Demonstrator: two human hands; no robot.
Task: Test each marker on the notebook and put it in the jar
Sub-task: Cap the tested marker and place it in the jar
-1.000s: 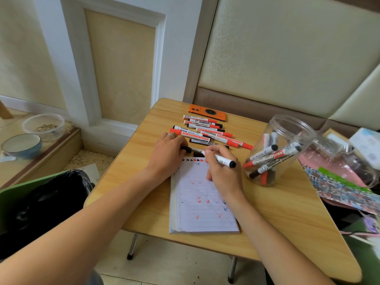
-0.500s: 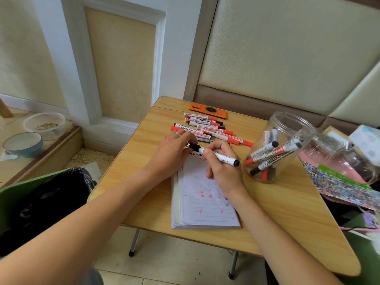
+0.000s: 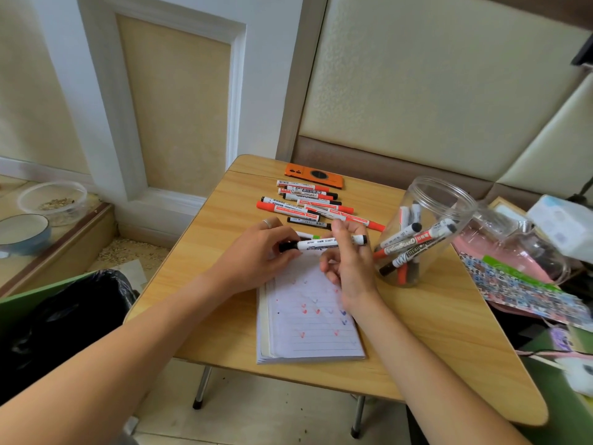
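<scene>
The right hand (image 3: 348, 268) has come up off the notebook (image 3: 313, 329), where a second ago it pressed the black marker (image 3: 321, 244) tip down on the top lines; the marker now lies nearly level above the page's far edge, its black cap end pointing left. The left hand (image 3: 260, 256), which earlier lay flat by the notebook's far left corner, has closed its fingertips on that cap end; the right hand's fingers pinch the barrel near the other end, so both hands now hold the one marker between them.
</scene>
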